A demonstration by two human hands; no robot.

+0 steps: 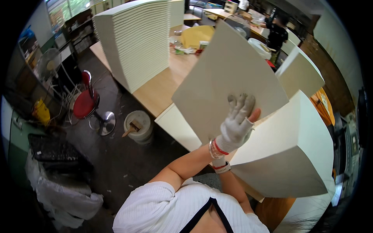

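A large off-white board (pixel 225 73) stands tilted in front of me, its face toward me. My left hand (pixel 237 124), in a white knitted glove with grey-stained fingertips and a bare thumb, lies against the lower part of this face with its fingers stretched out. My right hand (pixel 220 161) crosses beneath the left wrist; only a bit of glove cuff shows above the watch, and its fingers are hidden. Beside the board, at right, sits a thick white stack (pixel 276 163) with curved sides. Below the board at left lies a white panel (pixel 180 126).
A tall stack of white boards (pixel 136 42) stands on the wooden table (pixel 157 87) at far left. On the floor are a bucket (pixel 142 134) with a brush (pixel 134 127) across it and a red stool (pixel 86 103). Another person (pixel 276 35) stands at the back right.
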